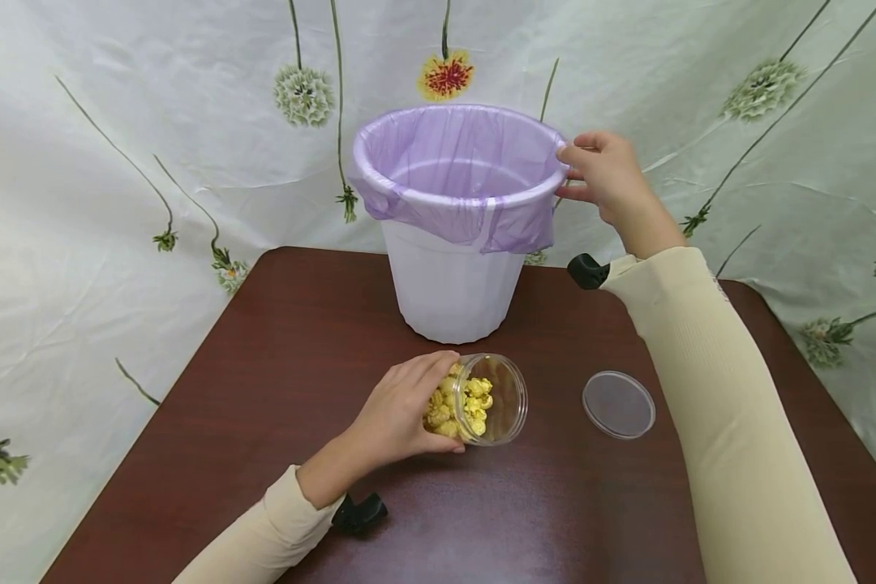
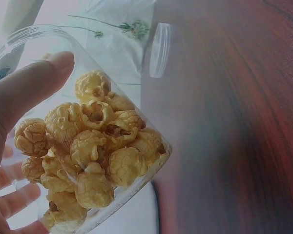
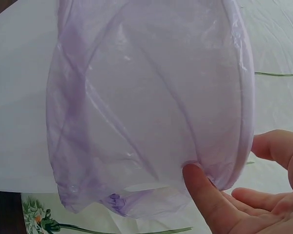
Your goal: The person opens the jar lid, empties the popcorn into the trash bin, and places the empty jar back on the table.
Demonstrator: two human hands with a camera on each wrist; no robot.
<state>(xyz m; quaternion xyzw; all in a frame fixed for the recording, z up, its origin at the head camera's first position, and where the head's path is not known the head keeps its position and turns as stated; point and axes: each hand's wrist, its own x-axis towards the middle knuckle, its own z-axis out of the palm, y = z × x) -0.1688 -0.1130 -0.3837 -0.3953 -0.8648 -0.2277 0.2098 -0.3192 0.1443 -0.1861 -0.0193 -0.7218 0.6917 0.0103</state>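
Observation:
My left hand (image 1: 405, 410) grips a clear plastic jar (image 1: 509, 405) tilted on its side above the table, its open mouth toward the right. Yellow popcorn (image 2: 90, 146) fills part of the jar, gathered toward its bottom in the left wrist view. Behind it stands a white trash bin (image 1: 453, 296) lined with a purple plastic bag (image 1: 518, 227), folded over the rim. My right hand (image 1: 607, 174) holds the bin's right rim, the thumb (image 3: 200, 183) pressing the bag from outside. How far the other fingers reach over the rim is partly hidden.
A round clear lid (image 1: 619, 405) lies flat on the dark brown table (image 1: 299, 341), right of the jar and below my right forearm. A white floral cloth (image 1: 190, 97) hangs behind and beside the table.

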